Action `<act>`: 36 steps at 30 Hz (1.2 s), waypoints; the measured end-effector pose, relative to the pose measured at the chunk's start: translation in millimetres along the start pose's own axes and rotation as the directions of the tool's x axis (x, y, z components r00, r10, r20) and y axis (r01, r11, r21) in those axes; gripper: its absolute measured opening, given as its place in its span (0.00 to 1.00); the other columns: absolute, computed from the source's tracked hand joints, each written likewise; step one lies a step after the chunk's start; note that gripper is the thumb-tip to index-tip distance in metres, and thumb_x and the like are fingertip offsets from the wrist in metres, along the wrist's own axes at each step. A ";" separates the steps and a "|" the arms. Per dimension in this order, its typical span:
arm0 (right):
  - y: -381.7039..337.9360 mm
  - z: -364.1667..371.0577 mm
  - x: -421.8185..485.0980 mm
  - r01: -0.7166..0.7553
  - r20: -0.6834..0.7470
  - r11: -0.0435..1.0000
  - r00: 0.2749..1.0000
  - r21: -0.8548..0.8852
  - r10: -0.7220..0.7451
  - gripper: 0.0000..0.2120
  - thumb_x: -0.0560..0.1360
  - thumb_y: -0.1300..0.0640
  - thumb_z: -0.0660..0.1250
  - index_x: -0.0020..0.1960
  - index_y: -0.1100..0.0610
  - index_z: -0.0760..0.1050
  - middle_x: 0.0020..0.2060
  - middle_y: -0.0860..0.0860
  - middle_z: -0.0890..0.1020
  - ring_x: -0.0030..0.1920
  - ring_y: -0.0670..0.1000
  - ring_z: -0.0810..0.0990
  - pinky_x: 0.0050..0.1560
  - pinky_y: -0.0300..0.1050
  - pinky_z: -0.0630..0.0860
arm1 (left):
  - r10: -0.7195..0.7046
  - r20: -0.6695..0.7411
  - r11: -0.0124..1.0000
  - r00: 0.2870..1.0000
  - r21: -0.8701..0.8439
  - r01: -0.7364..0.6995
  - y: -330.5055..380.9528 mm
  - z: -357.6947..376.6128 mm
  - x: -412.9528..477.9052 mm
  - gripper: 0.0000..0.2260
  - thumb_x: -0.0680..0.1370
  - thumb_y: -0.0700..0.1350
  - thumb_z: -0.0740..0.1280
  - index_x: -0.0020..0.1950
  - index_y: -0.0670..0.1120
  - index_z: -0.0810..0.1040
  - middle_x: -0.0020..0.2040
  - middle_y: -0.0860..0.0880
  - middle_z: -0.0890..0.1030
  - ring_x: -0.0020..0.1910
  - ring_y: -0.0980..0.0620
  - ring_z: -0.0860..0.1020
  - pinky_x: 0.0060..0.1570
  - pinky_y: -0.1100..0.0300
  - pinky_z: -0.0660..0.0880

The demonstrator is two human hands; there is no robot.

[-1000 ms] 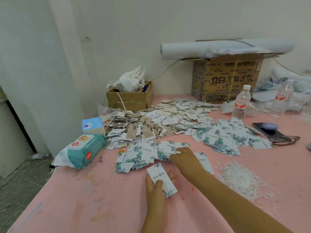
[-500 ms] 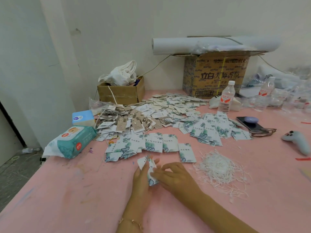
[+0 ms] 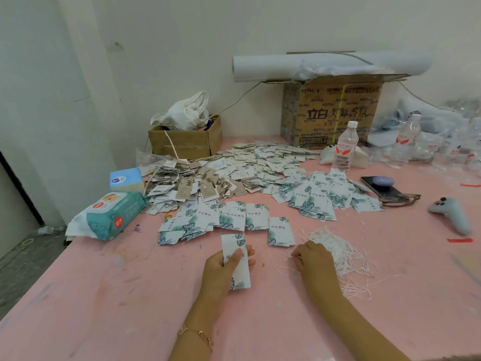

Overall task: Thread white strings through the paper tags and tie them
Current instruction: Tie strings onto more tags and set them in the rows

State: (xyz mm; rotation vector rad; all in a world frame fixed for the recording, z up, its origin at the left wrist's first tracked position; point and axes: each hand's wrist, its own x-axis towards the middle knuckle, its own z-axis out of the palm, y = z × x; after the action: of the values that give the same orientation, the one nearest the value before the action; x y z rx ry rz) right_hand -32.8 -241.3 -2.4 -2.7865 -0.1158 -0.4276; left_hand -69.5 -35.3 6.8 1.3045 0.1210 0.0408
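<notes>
Change: the right hand (image 3: 313, 261) has left the tag (image 3: 233, 243) and gone to the string pile (image 3: 338, 250); the left hand (image 3: 221, 269) now holds the tag alone.
Left hand: left of the pile, thumb across the tag's face and fingers curled behind, pinching it.
Tag: leaf-printed, held on end.
Right hand: at the pile's left edge, fingers curled down among loose strands; I cannot tell if one is pinched.
String pile: white and tangled, on the pink bench (image 3: 104, 308).
Loose tags (image 3: 234, 217): a row beyond and left of the pile, the nearest just beside it.
Wipes pack (image 3: 109, 214): well left of the pile.
Phone (image 3: 377, 185): beyond the pile, to the right.
</notes>
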 end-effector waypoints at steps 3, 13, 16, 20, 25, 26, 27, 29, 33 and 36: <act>-0.3 -5.1 -0.7 -0.024 -0.069 0.999 0.997 0.040 0.026 0.05 0.78 0.53 0.64 0.48 0.49 0.78 0.44 0.44 0.80 0.47 0.49 0.74 0.49 0.45 0.66 | 0.006 0.002 1.000 1.000 0.013 -0.006 -1.0 0.8 -0.7 0.07 0.78 0.43 0.67 0.51 0.43 0.84 0.48 0.43 0.86 0.42 0.49 0.85 0.39 0.60 0.80; -2.1 -31.0 13.5 -0.033 -0.273 0.754 0.921 0.657 0.279 0.05 0.75 0.60 0.69 0.43 0.51 0.79 0.39 0.43 0.82 0.42 0.43 0.79 0.44 0.39 0.72 | 0.021 0.001 0.999 1.000 0.027 -0.021 -2.5 -0.8 0.8 0.15 0.82 0.35 0.56 0.60 0.47 0.78 0.51 0.48 0.86 0.47 0.51 0.84 0.42 0.57 0.81; -8.2 -41.3 21.5 0.005 -0.250 0.680 0.932 0.733 0.262 0.06 0.76 0.61 0.68 0.43 0.51 0.79 0.38 0.45 0.82 0.41 0.44 0.79 0.42 0.35 0.72 | 0.046 0.007 0.999 0.999 0.013 -0.046 -2.7 0.3 0.4 0.12 0.83 0.38 0.58 0.63 0.48 0.75 0.54 0.49 0.85 0.49 0.48 0.84 0.41 0.56 0.81; -12.6 -47.0 28.0 0.047 -0.248 0.681 0.947 0.731 0.202 0.05 0.77 0.61 0.67 0.43 0.53 0.78 0.35 0.47 0.80 0.36 0.44 0.77 0.35 0.28 0.70 | 0.073 0.004 0.996 0.997 -0.046 -0.073 -1.9 -0.2 0.7 0.25 0.82 0.39 0.61 0.68 0.68 0.64 0.52 0.46 0.85 0.47 0.44 0.85 0.45 0.49 0.81; -14.1 -45.4 31.2 0.080 -0.248 0.770 0.963 0.633 0.104 0.05 0.75 0.63 0.69 0.42 0.56 0.80 0.36 0.46 0.81 0.38 0.42 0.77 0.38 0.31 0.71 | 0.088 0.029 0.996 0.996 -0.011 -0.088 0.5 -1.6 -0.5 0.17 0.82 0.40 0.60 0.64 0.58 0.77 0.53 0.46 0.85 0.43 0.48 0.83 0.41 0.56 0.81; -13.2 -44.7 31.5 0.070 -0.221 0.773 0.971 0.630 0.093 0.05 0.74 0.64 0.69 0.41 0.56 0.80 0.36 0.47 0.81 0.37 0.43 0.78 0.39 0.34 0.73 | 0.087 0.040 0.996 0.995 0.015 -0.088 0.6 -1.3 -1.3 0.15 0.83 0.39 0.59 0.60 0.54 0.81 0.54 0.47 0.85 0.42 0.50 0.83 0.41 0.57 0.81; -12.2 -44.2 32.0 0.043 -0.175 0.759 0.980 0.650 0.095 0.06 0.74 0.65 0.69 0.40 0.57 0.81 0.35 0.48 0.82 0.36 0.45 0.78 0.39 0.36 0.76 | 0.083 0.041 0.996 0.996 0.032 -0.085 0.4 -1.1 -1.8 0.15 0.83 0.38 0.59 0.56 0.52 0.83 0.54 0.47 0.85 0.42 0.51 0.83 0.40 0.57 0.81; -11.2 -45.4 31.6 -0.037 -0.060 0.690 0.991 0.723 0.116 0.10 0.73 0.71 0.68 0.41 0.58 0.81 0.32 0.50 0.82 0.31 0.45 0.79 0.35 0.35 0.77 | 0.074 0.027 0.997 0.997 0.034 -0.075 1.4 -0.9 -2.7 0.15 0.82 0.36 0.58 0.54 0.49 0.84 0.52 0.47 0.85 0.41 0.52 0.83 0.39 0.58 0.80; -11.5 -50.5 29.4 -0.082 0.017 0.771 0.996 0.632 0.092 0.15 0.74 0.73 0.62 0.45 0.54 0.80 0.32 0.50 0.84 0.31 0.47 0.81 0.38 0.42 0.81 | 0.048 0.021 0.998 0.999 0.027 -0.049 2.8 -0.8 -1.4 0.14 0.81 0.36 0.60 0.54 0.48 0.84 0.50 0.48 0.85 0.40 0.52 0.82 0.40 0.57 0.80; -15.7 -61.5 28.3 0.116 -0.112 0.985 0.989 0.130 -0.101 0.07 0.77 0.62 0.66 0.49 0.52 0.80 0.39 0.48 0.85 0.37 0.50 0.81 0.38 0.42 0.76 | 0.043 0.023 0.999 0.999 0.016 -0.043 2.6 0.1 -1.2 0.12 0.81 0.36 0.62 0.53 0.47 0.84 0.49 0.47 0.85 0.39 0.52 0.82 0.39 0.58 0.80</act>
State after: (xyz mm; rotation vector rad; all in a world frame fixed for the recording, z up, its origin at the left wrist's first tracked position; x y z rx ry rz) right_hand -25.0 -245.4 66.6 -2.6253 -0.2635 -0.5701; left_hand -70.6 -34.8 9.4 1.3234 0.0735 0.0617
